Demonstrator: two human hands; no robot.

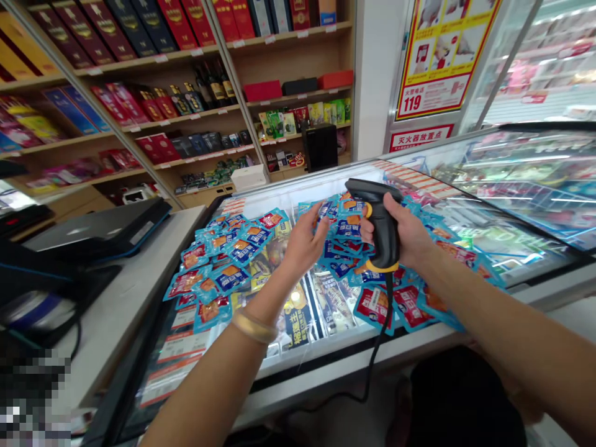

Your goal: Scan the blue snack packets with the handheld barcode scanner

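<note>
Shelved dark bottles, white box, poster

Bright overall, cool white light. Strong glow up through the glass surface; pale streaks of glare across its right side. Packets well lit, print slightly soft. Back shelves more muted, leaning under wide-angle distortion. Right-hand display shelves washed out, smeared by blur. Left edge dark and soft; bottom-left corner broken into coarse pixel blocks. Deep shadow below the front rail.
</note>
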